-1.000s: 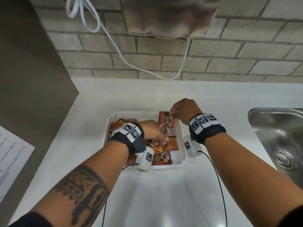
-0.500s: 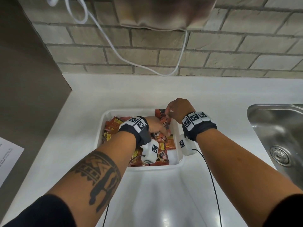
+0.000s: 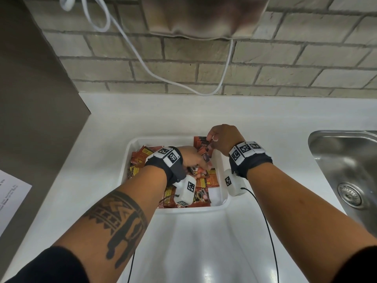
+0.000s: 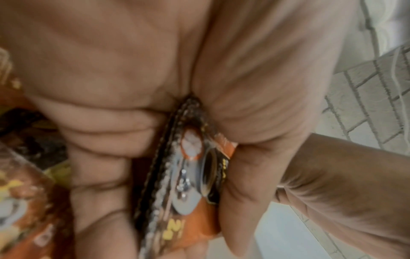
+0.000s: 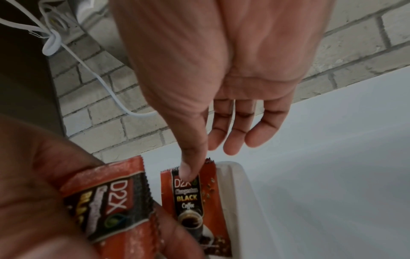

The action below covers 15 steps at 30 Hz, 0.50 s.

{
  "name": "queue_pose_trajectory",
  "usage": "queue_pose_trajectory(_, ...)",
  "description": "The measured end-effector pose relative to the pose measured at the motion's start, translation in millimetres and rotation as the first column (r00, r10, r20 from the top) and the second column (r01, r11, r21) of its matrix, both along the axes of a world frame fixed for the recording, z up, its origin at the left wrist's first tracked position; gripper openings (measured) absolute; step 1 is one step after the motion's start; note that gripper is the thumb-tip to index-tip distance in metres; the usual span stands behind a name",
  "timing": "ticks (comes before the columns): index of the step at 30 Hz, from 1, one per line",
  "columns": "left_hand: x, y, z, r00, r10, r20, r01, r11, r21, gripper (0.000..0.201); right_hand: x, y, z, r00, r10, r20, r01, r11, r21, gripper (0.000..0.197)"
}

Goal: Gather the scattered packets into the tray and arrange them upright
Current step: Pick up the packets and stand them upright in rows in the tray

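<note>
Fingers of left hand around packet

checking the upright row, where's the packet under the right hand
Head view: the upright packet stands in the tray's far right corner, its top pinched by the right hand; the left hand holds a second packet just left of it.
</note>
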<state>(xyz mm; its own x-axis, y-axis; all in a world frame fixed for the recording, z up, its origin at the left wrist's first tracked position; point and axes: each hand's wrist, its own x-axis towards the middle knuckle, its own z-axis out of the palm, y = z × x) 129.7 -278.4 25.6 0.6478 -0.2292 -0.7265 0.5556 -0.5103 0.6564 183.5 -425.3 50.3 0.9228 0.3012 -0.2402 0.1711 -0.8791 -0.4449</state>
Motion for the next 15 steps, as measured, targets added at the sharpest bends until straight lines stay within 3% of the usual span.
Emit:
queue_pose_trajectory(4,-2.8,2.6,-0.5,0.999,0.032,0.018,-0.031,0.999,-0.031,0.028,-3.3,-2.4,2.1,0.999,0.018,0.04,-0.018,1.0,0.003,0.022)
queue_pose_trajectory(8,-7.4,7.4,2.8,0.999,0.045,0.006,-0.045,0.997,-0.068,0.03,-6.8,-5.9,5.5,0.996,-0.006,0.084,0.002,0.999,0.048,0.019)
queue_pose_trajectory(11,-11.6,15.3,6.5,0.99,0.143,-0.003,-0.14,0.969,-0.203,0.029,-11.9,-8.8,14.4,0.989,-0.048,0.137,0.028,0.989,0.144,0.007)
queue_pose_trajectory(15,-18.6,24.4,10.8,0.959,0.255,0.126,-0.182,0.892,-0.415,0.031,-20.7,-12.8,27.4,0.998,0.051,-0.033,-0.041,0.967,0.25,0.014)
